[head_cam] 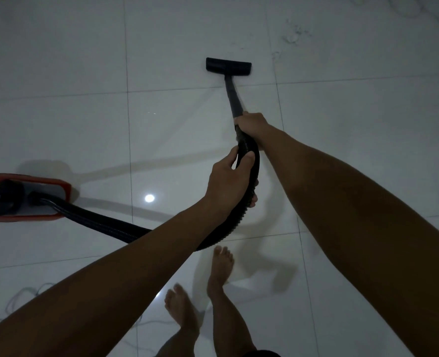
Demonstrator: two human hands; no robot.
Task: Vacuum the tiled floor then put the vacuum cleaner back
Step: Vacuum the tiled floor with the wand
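We have both hands on the vacuum: our right hand (251, 123) is wrapped around the top of the wand (232, 97) where it meets the ribbed hose (246, 176), and our left hand (230, 181) is curled round the hose just below, thumb over the top. Neither hand is free.

The floor head (228, 65) lies ahead of the hands, flat on the tiled floor (71, 60), its long axis running left to right, crosswise to the wand. The wand runs straight away from us, leaning slightly left toward the head. Our right hand is the nearer one to the head, so we judge that it steers the stroke while the left only manages hose slack.

The red canister (25, 199) sits well apart to our left, with the hose sweeping from it under our left forearm and up into the hands.

Counted: one floor head, one wand, one hose, one canister, two hands, two bare feet (221, 264). A pale cord (20, 297) loops on the floor at lower left.

We judge the vacuuming to be under way, and faint smudges (294, 34) ahead to the right look like the next patch to cover
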